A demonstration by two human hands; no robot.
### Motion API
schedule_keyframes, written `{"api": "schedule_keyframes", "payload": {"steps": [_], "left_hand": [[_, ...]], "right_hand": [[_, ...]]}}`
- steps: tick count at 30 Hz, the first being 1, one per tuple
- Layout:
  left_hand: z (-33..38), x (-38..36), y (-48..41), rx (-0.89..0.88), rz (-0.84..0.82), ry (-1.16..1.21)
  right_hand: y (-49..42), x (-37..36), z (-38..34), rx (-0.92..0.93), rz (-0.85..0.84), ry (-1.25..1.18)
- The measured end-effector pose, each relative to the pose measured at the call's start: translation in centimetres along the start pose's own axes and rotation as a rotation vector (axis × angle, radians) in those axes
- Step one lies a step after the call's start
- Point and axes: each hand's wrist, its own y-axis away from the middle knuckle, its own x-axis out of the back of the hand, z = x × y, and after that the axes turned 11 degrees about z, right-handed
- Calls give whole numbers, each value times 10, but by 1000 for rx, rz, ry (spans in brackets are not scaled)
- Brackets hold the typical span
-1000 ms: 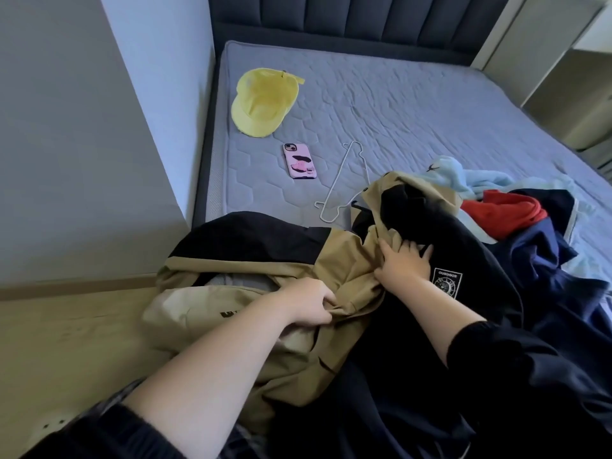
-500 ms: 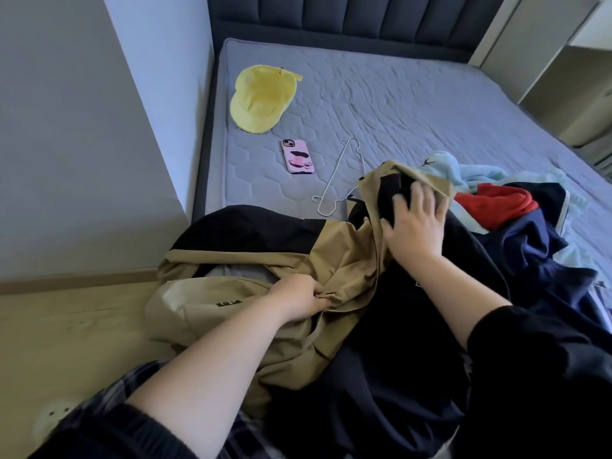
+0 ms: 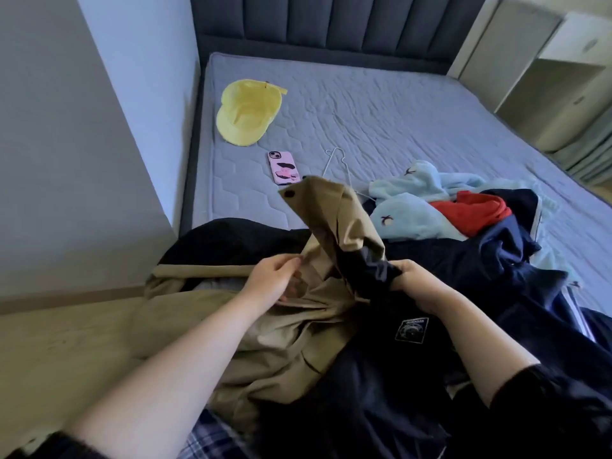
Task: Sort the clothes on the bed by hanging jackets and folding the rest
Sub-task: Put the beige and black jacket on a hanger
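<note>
Big grey bed [image 3: 397, 104], and the tan-and-black jacket [image 3: 281, 326] is bunched at its near edge!
One tan fold stands lifted. To its right sits a heap: navy garment [image 3: 496, 276], pale blue garment [image 3: 414, 213], red garment [image 3: 470, 210]. A yellow cap [image 3: 246, 114] lies far left. The left hand [image 3: 271, 281] pinches tan cloth and the right hand [image 3: 420, 283] grips the jacket's black part. The pink phone [image 3: 283, 167] and wire hanger [image 3: 337, 164] lie just beyond.
</note>
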Motion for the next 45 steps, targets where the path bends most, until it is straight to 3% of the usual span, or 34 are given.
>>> {"api": "schedule_keyframes", "payload": {"steps": [2, 5, 8, 10, 12, 15, 17, 20, 22, 24, 28, 30, 32, 36, 39, 41, 43, 45], "left_hand": [[16, 5, -10, 83, 74, 334], [35, 10, -13, 160, -88, 610], [45, 2, -5, 114, -331, 497], [51, -10, 2, 31, -392, 348], [57, -19, 6, -83, -331, 288], [63, -21, 8, -211, -214, 386], [65, -19, 10, -334, -192, 143], [55, -23, 20, -422, -233, -362], [41, -32, 26, -593, -298, -609], [30, -42, 31, -776, -377, -845], [22, -53, 33, -939, -481, -1019], [24, -48, 33, -878, -496, -974], [35, -35, 35, -674, -522, -832], [70, 2, 43, -184, -609, -314], [91, 19, 42, 28, -567, -72], [106, 27, 39, 57, -427, 23], [122, 39, 30, 36, -179, 138], [135, 53, 20, -166, 67, 95]], "right_hand": [[11, 3, 11, -17, -29, 102], [12, 5, 17, 87, 86, 362], [12, 3, 12, 235, -1, 612], [12, 7, 5, 284, -129, 664], [16, 14, -5, 254, -287, 650], [20, 25, -12, 144, -463, 617], [17, 27, -11, 47, -368, 528], [8, 32, -16, -251, 20, 80], [-1, 37, -22, -405, 92, -128], [-3, 34, -31, -437, 60, -106], [1, 4, -34, -238, -8, 329], [1, -5, -35, -72, 125, 450], [2, -3, -42, 50, 222, 398], [5, 10, -71, 27, 193, 147], [14, 13, -101, 72, 193, 99], [17, 17, -118, 131, 142, 146], [21, 23, -133, 172, 62, 158], [26, 29, -150, 223, -6, 129]]}}
